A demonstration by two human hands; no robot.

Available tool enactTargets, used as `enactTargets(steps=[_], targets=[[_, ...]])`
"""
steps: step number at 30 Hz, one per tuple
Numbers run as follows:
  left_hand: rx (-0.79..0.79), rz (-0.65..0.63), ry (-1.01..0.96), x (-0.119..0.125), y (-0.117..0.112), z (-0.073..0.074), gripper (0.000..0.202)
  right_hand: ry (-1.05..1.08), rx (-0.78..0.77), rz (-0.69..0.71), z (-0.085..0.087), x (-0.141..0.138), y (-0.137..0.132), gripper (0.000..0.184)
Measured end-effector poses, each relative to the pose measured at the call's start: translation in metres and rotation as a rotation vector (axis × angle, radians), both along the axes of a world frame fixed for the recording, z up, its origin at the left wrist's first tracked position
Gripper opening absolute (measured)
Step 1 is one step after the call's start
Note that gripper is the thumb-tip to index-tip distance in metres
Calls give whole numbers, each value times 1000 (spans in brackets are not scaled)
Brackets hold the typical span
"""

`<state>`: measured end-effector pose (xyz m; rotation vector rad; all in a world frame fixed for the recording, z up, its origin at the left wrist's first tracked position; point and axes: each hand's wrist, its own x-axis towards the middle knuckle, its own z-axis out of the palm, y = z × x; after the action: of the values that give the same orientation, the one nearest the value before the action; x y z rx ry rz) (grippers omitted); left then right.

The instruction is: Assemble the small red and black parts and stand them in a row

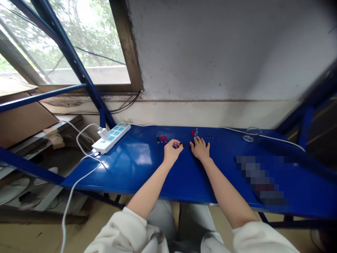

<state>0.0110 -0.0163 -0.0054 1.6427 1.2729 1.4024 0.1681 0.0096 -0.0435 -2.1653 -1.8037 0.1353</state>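
My left hand (pixel 172 149) rests on the blue table (pixel 137 165), fingers curled and pinching a small dark piece (pixel 181 144) at its fingertips. My right hand (pixel 200 147) lies flat just to the right, fingers stretched toward a red and a clear small part (pixel 194 132). A short row of one dark and two red small parts (pixel 161 138) stands upright left of my left hand. A few tiny dark parts (pixel 210 136) sit right of my right hand.
A white power strip (pixel 112 138) with a plugged charger and white cable lies at the table's back left. A thin white wire and clear loops (pixel 251 134) run along the back right. Blue rack posts, a window and cardboard stand at left.
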Motion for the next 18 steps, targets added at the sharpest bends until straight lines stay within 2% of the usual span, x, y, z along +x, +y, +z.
enactTargets(steps=[4, 8, 13, 18], targets=[[-43, 20, -99, 0, 4, -5, 14, -7, 87, 46, 5, -5, -10, 46], [-85, 13, -216, -2, 11, -13, 19, 48, 253, 108, 14, -12, -20, 39], [-142, 16, -346, -2, 13, -14, 21, 331, 513, 196, 24, -17, -24, 29], [-197, 65, -406, -2, 9, -4, 18, 605, 542, 146, 28, -17, -27, 30]])
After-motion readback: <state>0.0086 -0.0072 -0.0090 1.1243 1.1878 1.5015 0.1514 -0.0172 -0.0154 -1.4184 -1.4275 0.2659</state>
